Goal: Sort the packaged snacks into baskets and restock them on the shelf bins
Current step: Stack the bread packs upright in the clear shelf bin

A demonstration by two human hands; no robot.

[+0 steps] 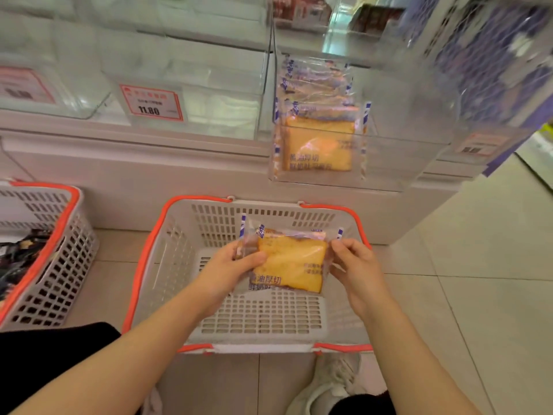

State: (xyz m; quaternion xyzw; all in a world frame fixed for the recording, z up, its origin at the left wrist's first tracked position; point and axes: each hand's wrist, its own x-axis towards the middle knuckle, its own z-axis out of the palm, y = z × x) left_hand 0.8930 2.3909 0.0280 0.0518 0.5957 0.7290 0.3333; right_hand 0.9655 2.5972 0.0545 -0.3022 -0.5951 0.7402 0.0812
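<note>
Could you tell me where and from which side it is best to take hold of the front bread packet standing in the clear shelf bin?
Grip the bread packet by its top edge, coming from above. It stands upright behind the clear bin front, so only its top is exposed; the flat wrapper seam there suits a pinch.

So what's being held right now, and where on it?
A packaged bread slice: left hand grips its left edge, right hand pinches its right edge.

A shop, probably a snack aisle — clear shelf bins [362, 151], red price tag [151, 103], shopping basket [167, 235]
</note>
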